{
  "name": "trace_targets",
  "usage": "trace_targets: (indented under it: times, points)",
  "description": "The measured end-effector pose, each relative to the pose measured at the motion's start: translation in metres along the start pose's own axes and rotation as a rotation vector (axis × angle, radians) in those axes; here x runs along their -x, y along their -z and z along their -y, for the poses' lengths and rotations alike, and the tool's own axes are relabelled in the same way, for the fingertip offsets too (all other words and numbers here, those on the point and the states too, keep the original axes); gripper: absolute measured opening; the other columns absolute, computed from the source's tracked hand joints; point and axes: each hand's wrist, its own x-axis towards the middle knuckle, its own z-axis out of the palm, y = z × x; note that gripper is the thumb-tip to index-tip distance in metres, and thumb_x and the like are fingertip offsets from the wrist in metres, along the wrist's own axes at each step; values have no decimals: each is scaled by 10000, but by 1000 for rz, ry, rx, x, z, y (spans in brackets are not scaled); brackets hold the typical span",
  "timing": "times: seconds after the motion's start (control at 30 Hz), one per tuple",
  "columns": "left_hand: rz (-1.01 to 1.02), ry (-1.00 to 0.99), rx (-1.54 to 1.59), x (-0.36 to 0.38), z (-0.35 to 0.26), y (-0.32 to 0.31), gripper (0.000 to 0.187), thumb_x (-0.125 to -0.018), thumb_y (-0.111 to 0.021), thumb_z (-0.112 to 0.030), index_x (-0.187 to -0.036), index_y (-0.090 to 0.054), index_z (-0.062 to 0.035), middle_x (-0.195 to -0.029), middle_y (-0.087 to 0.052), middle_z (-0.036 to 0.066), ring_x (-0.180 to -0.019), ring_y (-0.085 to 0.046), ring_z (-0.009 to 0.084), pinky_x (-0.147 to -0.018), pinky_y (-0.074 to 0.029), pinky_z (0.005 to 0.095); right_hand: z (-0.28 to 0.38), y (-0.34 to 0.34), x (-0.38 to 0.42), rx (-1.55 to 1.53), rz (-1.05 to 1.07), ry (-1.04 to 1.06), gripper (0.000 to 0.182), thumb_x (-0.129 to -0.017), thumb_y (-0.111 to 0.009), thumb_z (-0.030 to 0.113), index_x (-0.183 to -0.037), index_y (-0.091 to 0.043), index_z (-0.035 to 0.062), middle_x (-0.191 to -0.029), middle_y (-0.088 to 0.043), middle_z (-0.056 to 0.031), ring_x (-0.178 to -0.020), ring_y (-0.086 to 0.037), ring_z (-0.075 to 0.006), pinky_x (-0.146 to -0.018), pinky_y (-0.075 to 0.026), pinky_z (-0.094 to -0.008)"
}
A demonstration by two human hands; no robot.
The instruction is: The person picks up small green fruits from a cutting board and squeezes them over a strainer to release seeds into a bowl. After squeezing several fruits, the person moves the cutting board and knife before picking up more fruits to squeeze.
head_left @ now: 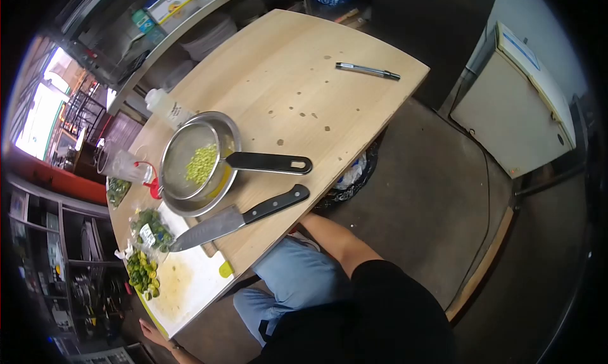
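My left hand (152, 332) is low at the left, just off the near end of a white cutting board (183, 294). Its fingers look loosely stretched, and I see nothing in them. My right forearm (339, 240) reaches to the table's edge, where the tabletop hides the hand. Green-yellow cut citrus pieces (143, 274) are heaped along the board. A chef's knife (218, 228) lies across the board's far end, its black handle on the wood. Beyond it, a black-handled strainer (180, 145) holding pale green bits (202, 164) rests on a metal bowl (233, 133) with yellowish liquid.
The wooden table (253, 79) also bears a pen (367, 70), a white squeeze bottle (168, 107), a clear jug (130, 167) and a bag of greens (151, 229). Wet spots dot the wood. A black-lined bin (358, 180) sits below; a white chest freezer (519, 104) stands right.
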Motion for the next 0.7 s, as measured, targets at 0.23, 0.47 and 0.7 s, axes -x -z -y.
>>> trace_targets:
  times: [0.23, 0.47, 0.7]
  points:
    - [70, 53, -76, -11, 12, 9, 601, -992, -507, -445, -1225, -578, 104, -1249, -602, 238, -1137, -572, 327, -1007, -410, 352, 6, -9, 17, -92, 101, -51, 470, -967, -488, 306, -1344, -478, 25, -1413, -473, -172, -1285, -465, -288, -1074, -373, -371]
    - [100, 186, -105, -4, 1, 8, 604, -1007, -462, -447, -1251, -563, 96, -1271, -593, 225, -1159, -565, 324, -1018, -406, 349, -7, 3, 38, -79, 194, -111, 468, -965, -475, 323, -1333, -501, 36, -1419, -478, -166, -1291, -471, -288, -1073, -381, -364]
    - [120, 110, 73, -4, 10, 5, 618, -992, -484, -479, -1251, -577, 75, -1235, -628, 185, -1096, -607, 272, -956, -452, 337, -80, -37, 57, -5, 200, -178, 415, -902, -563, 337, -1226, -597, 80, -1348, -522, -193, -1219, -529, -324, -952, -489, -428]
